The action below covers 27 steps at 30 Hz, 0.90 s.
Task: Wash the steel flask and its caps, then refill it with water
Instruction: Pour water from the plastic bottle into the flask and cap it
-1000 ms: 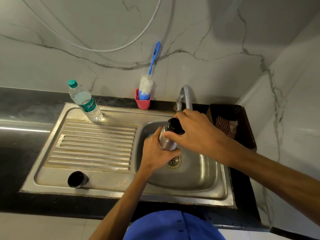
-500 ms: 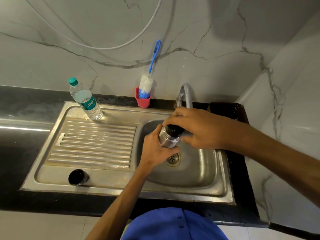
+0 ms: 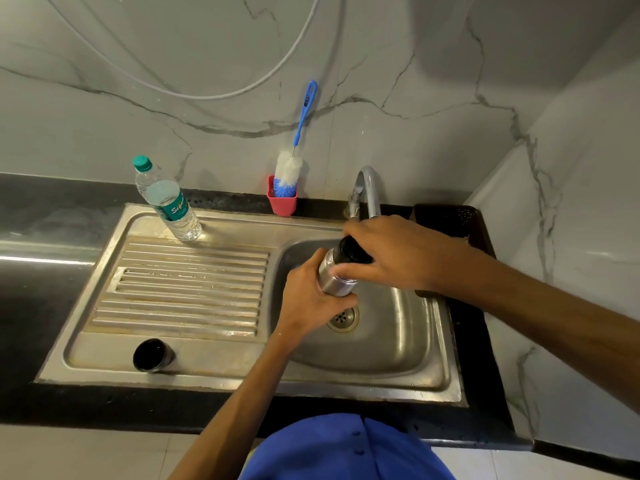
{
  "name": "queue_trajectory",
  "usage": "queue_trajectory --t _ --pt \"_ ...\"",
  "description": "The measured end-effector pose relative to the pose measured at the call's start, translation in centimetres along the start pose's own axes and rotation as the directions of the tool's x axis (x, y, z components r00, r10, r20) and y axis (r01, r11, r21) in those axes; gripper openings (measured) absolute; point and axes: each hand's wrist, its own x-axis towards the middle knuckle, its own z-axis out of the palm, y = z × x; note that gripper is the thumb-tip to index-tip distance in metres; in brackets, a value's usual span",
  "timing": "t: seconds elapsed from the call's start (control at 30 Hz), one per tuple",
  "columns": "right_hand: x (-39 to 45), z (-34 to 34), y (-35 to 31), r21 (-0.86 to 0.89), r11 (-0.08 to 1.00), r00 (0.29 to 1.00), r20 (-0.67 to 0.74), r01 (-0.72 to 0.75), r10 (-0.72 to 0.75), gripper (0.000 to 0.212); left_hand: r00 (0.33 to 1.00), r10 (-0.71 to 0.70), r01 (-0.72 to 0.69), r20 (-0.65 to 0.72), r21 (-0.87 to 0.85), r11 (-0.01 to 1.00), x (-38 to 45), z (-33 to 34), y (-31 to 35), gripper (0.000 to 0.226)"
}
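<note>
The steel flask [image 3: 334, 280] is held tilted over the sink basin [image 3: 391, 337], just below the tap [image 3: 367, 188]. My left hand [image 3: 308, 299] grips the flask's body from below. My right hand [image 3: 388, 254] wraps its fingers and thumb around the black inner cap [image 3: 349, 251] on the flask's neck. The outer cap [image 3: 152, 355], black inside with a steel wall, lies on its side at the front of the draining board. No water is seen running from the tap.
A plastic water bottle [image 3: 169, 202] with a green cap stands at the back of the ribbed draining board [image 3: 187, 285]. A blue-handled bottle brush [image 3: 292, 161] sits in a red holder [image 3: 282, 202]. A dark tray [image 3: 460, 223] lies right of the sink, against the marble wall.
My right hand has turned around the black cap, its wrist swinging round. The flask has stayed over the basin in my left hand's grip.
</note>
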Motion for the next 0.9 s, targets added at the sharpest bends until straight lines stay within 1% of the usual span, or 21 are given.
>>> queue_trajectory --t 0.07,0.1,0.13,0.2,0.23,0.27,0.3,0.33,0.37,0.4,0.43,0.47,0.5,0.53,0.6,0.63,0.7,0.77,0.83,0.87,0.9 --pt "0.3 0.7 -0.5 -0.219 0.961 0.985 -0.074 -0.168 0.155 0.067 1.0 0.008 -0.008 0.021 0.019 1.0 0.1 0.2 0.1 0.062" --pt "0.2 0.9 -0.5 -0.28 0.937 0.976 -0.11 -0.21 0.186 0.073 1.0 0.003 -0.004 0.027 0.021 1.0 0.2 0.4 0.0 0.061" --pt "-0.1 0.8 -0.4 -0.261 0.944 0.977 -0.124 -0.201 0.174 0.077 0.999 -0.001 0.0 0.032 0.017 1.0 0.2 0.5 -0.1 0.06" --pt "-0.9 0.3 0.0 -0.042 0.998 0.995 -0.09 -0.055 0.051 0.072 0.999 -0.007 0.008 0.049 -0.009 1.0 0.2 0.5 -0.1 0.059" --pt "-1.2 0.0 0.2 0.019 0.999 0.997 -0.066 0.044 -0.043 0.067 0.999 -0.01 0.012 0.053 -0.028 1.0 0.3 0.3 -0.1 0.061" --pt "-1.4 -0.1 0.3 -0.012 0.994 0.992 -0.061 0.112 -0.112 0.06 0.998 -0.006 0.008 0.062 -0.036 0.999 0.3 0.2 0.0 0.063" --pt "-1.3 0.2 0.2 -0.12 0.984 0.987 -0.081 0.131 -0.142 0.057 0.998 0.003 -0.001 0.071 -0.028 1.0 0.3 0.0 0.2 0.066" --pt "-1.1 0.6 0.0 -0.247 0.966 0.988 -0.113 0.071 -0.102 0.061 0.997 0.013 -0.013 0.079 -0.003 1.0 0.4 0.0 0.4 0.067" --pt "-0.8 1.0 -0.3 -0.36 0.932 0.989 -0.146 -0.04 -0.013 0.068 0.996 0.025 -0.027 0.087 0.019 0.999 0.5 0.0 0.5 0.066" --pt "-0.4 1.3 -0.5 -0.398 0.906 0.981 -0.181 -0.142 0.074 0.074 0.995 0.025 -0.028 0.094 0.03 0.999 0.6 0.0 0.7 0.066" --pt "-0.2 1.5 -0.3 -0.385 0.903 0.97 -0.215 -0.191 0.114 0.078 0.995 0.017 -0.019 0.096 0.023 1.0 0.6 0.1 0.7 0.065" --pt "0.0 1.5 0.1 -0.352 0.92 0.968 -0.234 -0.175 0.094 0.08 0.995 0.008 -0.008 0.096 0.006 1.0 0.6 0.2 0.7 0.063" --pt "0.1 1.5 0.6 -0.322 0.944 0.973 -0.229 -0.069 -0.007 0.079 0.993 0.005 -0.003 0.115 -0.02 1.0 0.6 0.1 0.5 0.061" --pt "0.0 1.3 1.1 -0.301 0.95 0.969 -0.198 0.083 -0.148 0.076 0.99 0.013 -0.006 0.144 -0.049 0.999 0.6 -0.1 0.3 0.061" --pt "-0.3 0.9 1.9 -0.328 0.866 0.9 -0.089 0.378 -0.426 0.066 0.973 0.039 -0.017 0.225 -0.098 0.995 0.6 -0.7 -0.1 0.057" --pt "-0.3 0.8 2.0 -0.358 0.802 0.85 -0.039 0.479 -0.525 0.06 0.963 0.061 -0.031 0.263 -0.115 0.993 0.6 -1.1 -0.2 0.055" --pt "0.0 0.7 1.7 -0.381 0.696 0.755 0.009 0.608 -0.655 0.047 0.943 0.114 -0.073 0.314 -0.139 0.988 0.7 -1.6 0.3 0.053" --pt "0.7 0.1 1.2 -0.421 0.585 0.646 0.003 0.693 -0.763 0.039 0.925 0.137 -0.091 0.355 -0.144 0.985 0.7 -2.0 0.8 0.051" --pt "1.5 -0.6 0.8 -0.486 0.494 0.548 -0.036 0.721 -0.836 0.033 0.911 0.113 -0.066 0.397 -0.13 0.989 0.9 -2.0 0.8 0.054" --pt "1.8 -0.9 0.6 -0.517 0.466 0.511 -0.063 0.718 -0.857 0.03 0.912 0.099 -0.049 0.399 -0.136 0.99 1.1 -2.0 1.1 0.057" --pt "2.2 -1.1 0.3 -0.538 0.455 0.495 -0.08 0.709 -0.865 0.027 0.91 0.092 -0.045 0.405 -0.124 0.991 1.3 -2.0 1.1 0.056"
